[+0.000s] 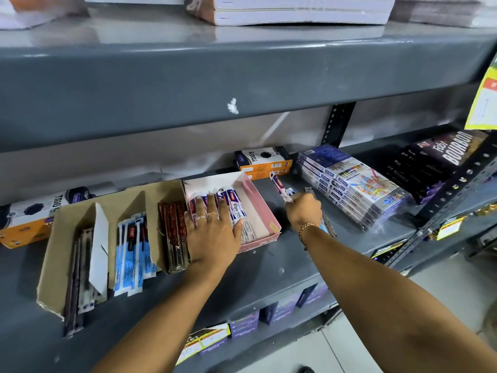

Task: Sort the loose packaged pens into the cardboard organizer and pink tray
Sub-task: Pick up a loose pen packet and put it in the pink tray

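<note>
Nearest the camera are the person's two bare forearms, reaching up and forward over the front lip of a grey metal shelf (269,267). The left hand (212,235) lies flat, fingers (212,203) spread, pressing down on the white-and-blue pen packs (236,208) already lying in the pink tray (262,208), its heel over the tray's near-left corner where it meets the cardboard organizer (78,211). The right hand (304,214) is just right of the tray, outside its wall, fingers closed in a pinch on one packaged pen (281,188) of the same white, blue and red print. That pack rises up and to the left from the grip, its long axis roughly in line with the packs in the tray, its far end hanging just beyond the tray's far right corner. The open part of the tray lies to the left of the held pack, so the right hand is clearly the one placed to drop it in, while the left steadies the row. The organizer's compartments already hold dark packs, blue-and-white packs and red-brown packs. On the same shelf, orange-and-white boxes (265,161) stand behind, and a stack of colour-pencil packs (355,184) and dark biscuit packets (441,160) sit to the right. A pale tiled floor shows below, in what looks like a shop aisle.
</note>
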